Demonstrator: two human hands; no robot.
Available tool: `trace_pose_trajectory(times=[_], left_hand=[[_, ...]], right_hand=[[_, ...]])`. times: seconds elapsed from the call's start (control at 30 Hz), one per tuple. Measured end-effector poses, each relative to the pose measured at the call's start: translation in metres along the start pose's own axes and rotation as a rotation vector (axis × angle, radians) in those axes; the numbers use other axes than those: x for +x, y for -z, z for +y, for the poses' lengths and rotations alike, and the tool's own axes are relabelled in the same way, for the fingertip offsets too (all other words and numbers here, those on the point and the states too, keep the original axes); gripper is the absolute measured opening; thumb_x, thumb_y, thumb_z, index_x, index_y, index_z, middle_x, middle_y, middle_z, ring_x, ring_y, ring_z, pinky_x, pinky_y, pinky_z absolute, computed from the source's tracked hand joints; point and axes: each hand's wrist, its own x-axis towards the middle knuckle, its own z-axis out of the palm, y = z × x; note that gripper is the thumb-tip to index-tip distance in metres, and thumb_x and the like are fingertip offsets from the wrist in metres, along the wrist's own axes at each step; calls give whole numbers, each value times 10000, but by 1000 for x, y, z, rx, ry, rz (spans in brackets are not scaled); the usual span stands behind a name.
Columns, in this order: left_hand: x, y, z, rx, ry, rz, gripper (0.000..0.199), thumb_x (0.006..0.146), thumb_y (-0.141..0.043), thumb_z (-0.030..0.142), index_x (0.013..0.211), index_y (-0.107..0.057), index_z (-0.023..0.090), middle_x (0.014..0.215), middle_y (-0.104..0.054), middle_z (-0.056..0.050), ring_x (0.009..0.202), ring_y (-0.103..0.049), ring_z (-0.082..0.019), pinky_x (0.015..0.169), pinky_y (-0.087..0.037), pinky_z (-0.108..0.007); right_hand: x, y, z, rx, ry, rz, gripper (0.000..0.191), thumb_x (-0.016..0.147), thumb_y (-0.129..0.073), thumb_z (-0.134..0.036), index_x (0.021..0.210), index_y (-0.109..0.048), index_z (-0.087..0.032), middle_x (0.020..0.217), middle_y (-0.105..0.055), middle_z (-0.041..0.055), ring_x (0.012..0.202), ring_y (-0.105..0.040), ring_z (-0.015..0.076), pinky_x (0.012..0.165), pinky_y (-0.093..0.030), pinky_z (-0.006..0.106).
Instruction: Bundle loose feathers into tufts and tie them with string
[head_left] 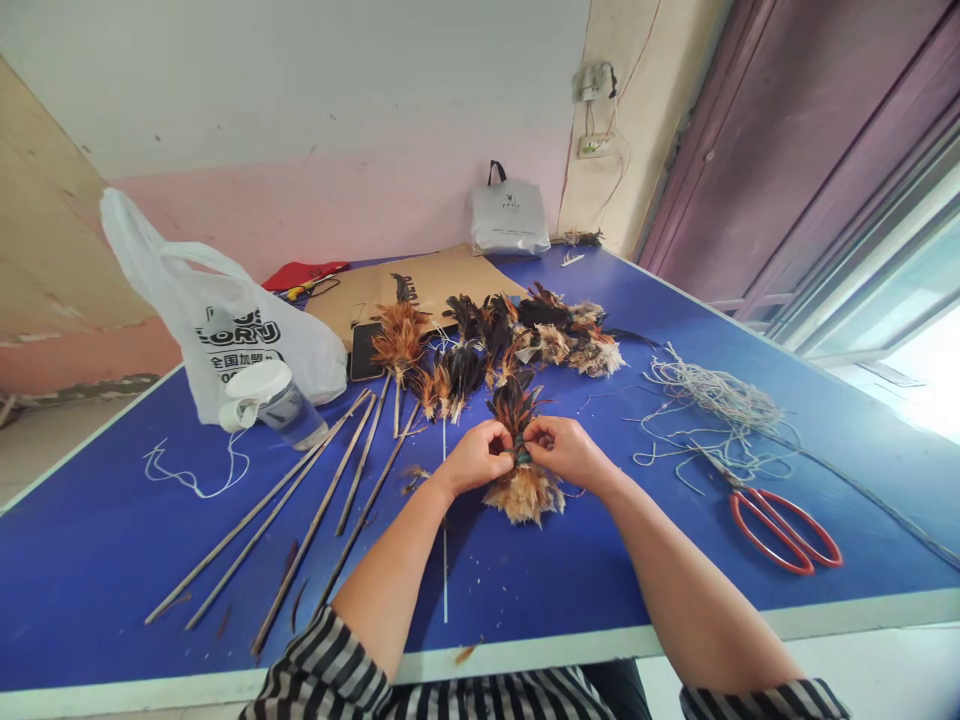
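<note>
Between my two hands a bundle of feathers (525, 492) is held near the table's front middle, dark tips pointing away and pale fluffy ends toward me. My left hand (480, 455) pinches its narrow middle from the left, fingers closed. From the other side my right hand (562, 450) pinches at the same spot, where a dark tie seems to go round the feathers; the fingertips hide most of it. Just beyond lie more feather bunches (495, 330), brown, black and cream.
Several thin sticks (315, 520) lie to the left, beside a plastic cup (277, 400) and a white plastic bag (247, 310). At right are red-handled scissors (784, 530) and tangled string (720, 405). Behind are cardboard (420, 285), a phone (366, 350) and a grey bag (510, 220).
</note>
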Motion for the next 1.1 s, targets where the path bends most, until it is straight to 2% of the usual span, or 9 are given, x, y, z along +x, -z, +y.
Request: trace_pose_trajectory(times=[0.1,0.27,0.4,0.53,0.73,1.03,1.1], left_hand=[[0,-1,-2,-18,9,6,85,640,-560,165,714,-521,148,721,-468,18,590,-430,-77,553,-369,-198],[2,-1,-1,-71,-2,19,93,632,-573,156,723,-575,139,734,-526,-2,618,-486,-89,585,-402,-209],[5,-1,-2,-298,196,-57,171,742,-524,282,756,-589,125,610,-561,-15,541,-531,-115,553,-443,-252],[6,-1,-5,-411,268,-90,217,704,-605,326,760,-591,116,566,-567,-11,500,-539,-114,519,-452,-253],[5,-1,-7,-369,213,-130,161,671,-634,256,726,-569,120,578,-555,3,511,-519,-92,526,-439,-229],[-1,0,1,-319,123,-112,116,731,-565,246,752,-507,147,650,-533,10,591,-503,-99,580,-407,-228],[-1,-2,3,-249,84,-98,98,733,-558,230,750,-508,147,670,-523,10,609,-482,-98,585,-387,-220]], right_hand=[[0,2,0,3,12,-14,104,677,-519,-170,712,-615,-152,615,-578,-12,536,-480,90,518,-395,198],[0,6,2,-89,115,-68,118,685,-511,-138,728,-621,-152,689,-608,11,582,-511,98,568,-407,210],[1,6,7,-176,172,-24,117,682,-498,-110,706,-603,-155,676,-594,9,585,-504,97,571,-394,206],[1,5,9,-204,190,14,113,680,-491,-111,690,-590,-163,662,-585,4,575,-493,97,565,-388,207],[-1,3,3,-155,121,22,101,675,-503,-145,679,-603,-159,637,-596,2,542,-493,94,534,-388,200],[3,14,11,40,-150,72,150,658,-518,-216,739,-622,-144,588,-585,-11,506,-482,91,483,-376,196],[3,17,11,66,-127,65,168,660,-515,-225,765,-622,-149,634,-601,-3,541,-502,96,502,-392,197]])
